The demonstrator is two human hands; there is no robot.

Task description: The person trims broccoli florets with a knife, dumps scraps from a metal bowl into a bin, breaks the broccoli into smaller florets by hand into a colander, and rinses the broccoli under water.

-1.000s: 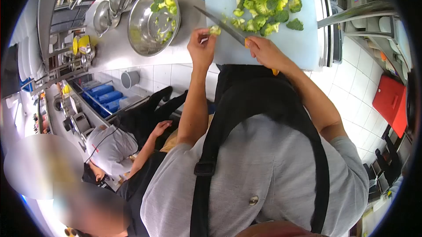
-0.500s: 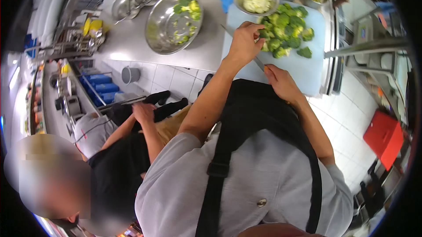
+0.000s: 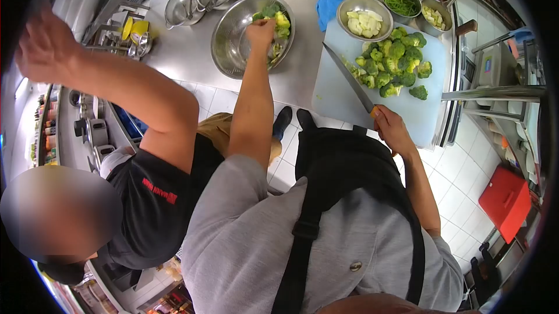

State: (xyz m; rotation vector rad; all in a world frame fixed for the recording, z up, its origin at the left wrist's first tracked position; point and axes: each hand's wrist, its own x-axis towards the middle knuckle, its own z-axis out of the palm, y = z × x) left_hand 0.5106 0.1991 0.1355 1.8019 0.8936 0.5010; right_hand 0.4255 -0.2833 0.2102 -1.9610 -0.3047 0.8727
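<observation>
The left hand (image 3: 261, 33), fingers bunched over the metal bowl (image 3: 229, 46), hold unclear, is seemingly depositing pieces while the right hand (image 3: 391, 130) is gripping the knife (image 3: 354, 84) near broccoli (image 3: 399, 58) lying on the cutting board (image 3: 343, 107), reaching there calling for blade clearance.

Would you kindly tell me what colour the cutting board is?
The cutting board is pale blue; it shows best in the head view.
</observation>
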